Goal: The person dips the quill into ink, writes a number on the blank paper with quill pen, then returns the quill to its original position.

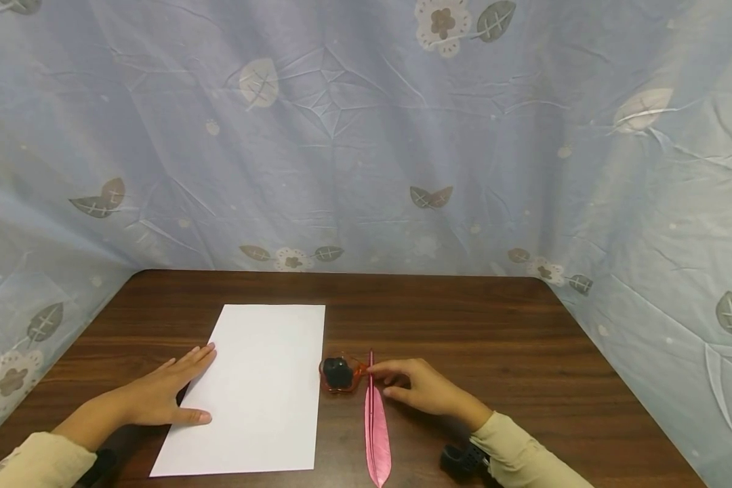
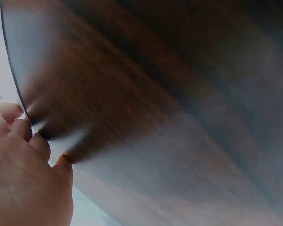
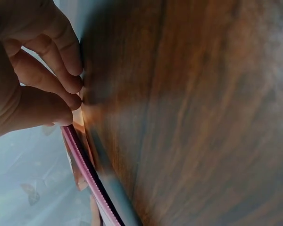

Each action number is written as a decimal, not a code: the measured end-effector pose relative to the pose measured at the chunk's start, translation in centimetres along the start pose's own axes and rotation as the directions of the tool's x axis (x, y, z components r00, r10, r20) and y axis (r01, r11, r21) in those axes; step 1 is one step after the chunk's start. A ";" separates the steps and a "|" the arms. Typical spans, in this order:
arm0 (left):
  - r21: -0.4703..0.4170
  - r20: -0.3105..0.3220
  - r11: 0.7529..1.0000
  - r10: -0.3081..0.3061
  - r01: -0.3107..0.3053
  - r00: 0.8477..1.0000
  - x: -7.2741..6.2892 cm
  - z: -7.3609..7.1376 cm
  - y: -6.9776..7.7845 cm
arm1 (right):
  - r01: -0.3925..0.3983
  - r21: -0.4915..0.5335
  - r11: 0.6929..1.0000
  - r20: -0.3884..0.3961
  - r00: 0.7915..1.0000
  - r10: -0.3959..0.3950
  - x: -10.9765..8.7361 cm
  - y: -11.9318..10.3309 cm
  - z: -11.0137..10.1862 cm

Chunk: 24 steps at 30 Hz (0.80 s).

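My left hand (image 1: pixel 173 390) lies over the left edge of a blank white sheet of paper (image 1: pixel 262 386), its fingers straight and the thumb spread onto the sheet. A pink feather quill pen (image 1: pixel 377 434) lies lengthwise to the right of the paper, plume toward me. At its shaft is my right hand (image 1: pixel 423 386), index fingertip right at the shaft and thumb apart from it on the right. In the right wrist view, the pen (image 3: pixel 92 176) runs out from beneath the thumb tip. An orange-tinted clear ink bottle (image 1: pixel 339 374) with a black, flower-shaped middle sits between paper and pen.
The dark brown wooden table (image 1: pixel 463 318) has rounded far corners. A pale blue curtain (image 1: pixel 366 149) with leaf and flower prints hangs behind it and along both sides. A black wrist device (image 1: pixel 460 461) is strapped below the right sleeve (image 1: pixel 524 454).
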State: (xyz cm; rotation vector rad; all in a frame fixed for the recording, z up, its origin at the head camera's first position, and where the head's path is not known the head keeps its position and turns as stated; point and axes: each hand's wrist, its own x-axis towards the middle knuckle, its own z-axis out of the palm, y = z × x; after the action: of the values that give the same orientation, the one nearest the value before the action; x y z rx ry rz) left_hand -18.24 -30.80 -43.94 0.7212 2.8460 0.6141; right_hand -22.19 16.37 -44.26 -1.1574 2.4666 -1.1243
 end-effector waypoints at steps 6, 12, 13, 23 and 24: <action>0.024 0.005 1.000 0.010 -0.010 1.000 0.0 -0.1 0.1 | -0.016 -0.027 1.000 -0.003 1.000 0.016 0.3 0.0 0.2; 0.011 0.011 1.000 -0.004 0.004 1.000 -0.1 -0.2 0.1 | 0.024 -0.069 0.997 0.001 1.000 -0.024 0.5 -0.1 0.3; 0.009 0.012 1.000 -0.009 0.009 1.000 -0.1 -0.1 0.1 | 0.029 -0.077 0.997 0.000 1.000 -0.030 0.6 -0.1 0.4; 0.019 0.008 1.000 -0.003 0.003 1.000 0.1 0.0 -0.1 | 0.070 -0.147 0.987 -0.008 0.997 -0.072 0.9 -0.1 0.6; 0.021 0.007 1.000 0.000 0.000 1.000 0.1 0.0 -0.1 | 0.070 -0.151 0.986 -0.007 0.997 -0.072 0.9 -0.1 0.6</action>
State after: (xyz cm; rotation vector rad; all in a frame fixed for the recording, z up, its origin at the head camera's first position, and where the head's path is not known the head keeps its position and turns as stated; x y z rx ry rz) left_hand -18.37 -30.86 -44.04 0.7246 2.8499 0.5819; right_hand -22.47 15.36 -44.50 -1.2923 2.5772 -0.9789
